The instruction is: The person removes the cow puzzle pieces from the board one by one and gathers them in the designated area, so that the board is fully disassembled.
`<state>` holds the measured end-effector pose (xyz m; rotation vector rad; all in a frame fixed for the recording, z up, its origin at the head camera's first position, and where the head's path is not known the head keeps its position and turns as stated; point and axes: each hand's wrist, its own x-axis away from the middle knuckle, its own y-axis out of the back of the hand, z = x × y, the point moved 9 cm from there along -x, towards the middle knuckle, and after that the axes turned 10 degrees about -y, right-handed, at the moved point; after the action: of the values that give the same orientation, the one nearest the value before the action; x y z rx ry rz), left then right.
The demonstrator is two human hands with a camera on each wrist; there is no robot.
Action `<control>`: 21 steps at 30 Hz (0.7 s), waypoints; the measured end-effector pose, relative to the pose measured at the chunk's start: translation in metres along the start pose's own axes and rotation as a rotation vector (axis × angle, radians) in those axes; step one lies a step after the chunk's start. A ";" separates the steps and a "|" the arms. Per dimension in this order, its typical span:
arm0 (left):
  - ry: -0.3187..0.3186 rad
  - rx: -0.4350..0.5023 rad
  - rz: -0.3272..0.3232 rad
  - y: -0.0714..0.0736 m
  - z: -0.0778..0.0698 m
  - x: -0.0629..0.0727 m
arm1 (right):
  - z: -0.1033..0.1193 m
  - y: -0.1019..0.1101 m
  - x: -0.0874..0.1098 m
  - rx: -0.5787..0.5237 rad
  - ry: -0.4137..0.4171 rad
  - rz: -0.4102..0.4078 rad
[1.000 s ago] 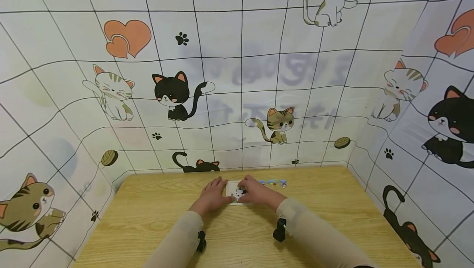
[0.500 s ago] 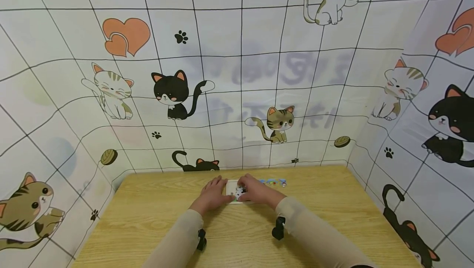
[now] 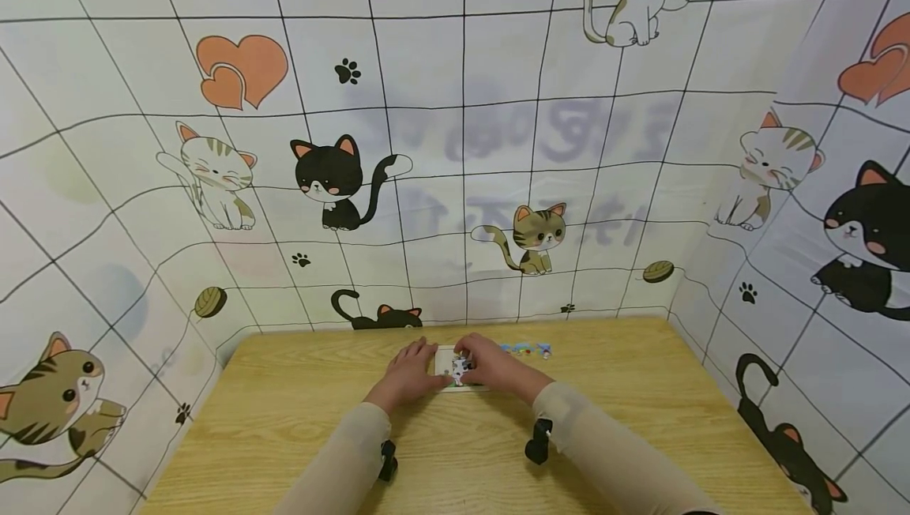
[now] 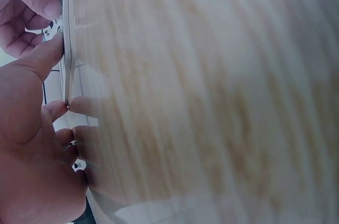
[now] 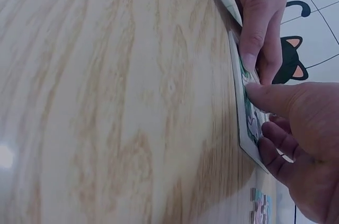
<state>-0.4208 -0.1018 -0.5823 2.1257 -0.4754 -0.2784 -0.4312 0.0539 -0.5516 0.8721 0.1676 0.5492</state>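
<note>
A small, flat puzzle board (image 3: pixel 442 355) with a pale rim lies near the far edge of the table. My left hand (image 3: pixel 408 377) rests at its left side, fingers extended and thumb on the rim. Over the middle of the board, my right hand (image 3: pixel 498 365) pinches a black-and-white jigsaw piece (image 3: pixel 459 366) between curved thumb and fingers. The right wrist view shows the right thumb low over the board's green printed picture (image 5: pixel 249 121); the fingers hide part of it. In the left wrist view the board's edge (image 4: pixel 67 70) appears side-on, with the left thumb against it.
Several colourful loose jigsaw pieces (image 3: pixel 529 351) lie right of the board, partly behind my right hand. The wooden table (image 3: pixel 455 452) ends at a cat-patterned cloth wall (image 3: pixel 441 262), with more patterned cloth at both sides.
My right fingers have shifted slightly over the board, and a little more of the black-and-white piece shows. The left hand stays in place.
</note>
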 end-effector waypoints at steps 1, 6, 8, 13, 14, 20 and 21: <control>0.001 -0.001 0.002 0.000 0.000 0.000 | 0.001 0.001 0.000 0.008 0.005 -0.002; 0.010 0.011 0.013 0.003 -0.004 0.003 | 0.002 0.003 0.001 0.066 0.026 -0.009; 0.003 0.009 0.003 0.001 -0.001 0.001 | 0.002 0.004 0.002 0.112 0.042 -0.016; 0.026 0.010 0.014 0.004 -0.007 0.003 | 0.006 0.003 0.004 0.243 0.084 -0.045; 0.031 0.012 0.019 0.005 -0.009 0.005 | 0.006 0.003 0.004 0.260 0.089 -0.055; 0.004 -0.006 0.010 0.000 -0.001 -0.001 | 0.004 0.004 0.007 0.229 0.085 -0.091; -0.001 -0.008 0.006 -0.001 0.001 -0.002 | 0.004 0.005 0.008 0.217 0.081 -0.094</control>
<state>-0.4223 -0.1008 -0.5835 2.1161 -0.4799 -0.2779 -0.4253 0.0580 -0.5447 1.0471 0.3453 0.4841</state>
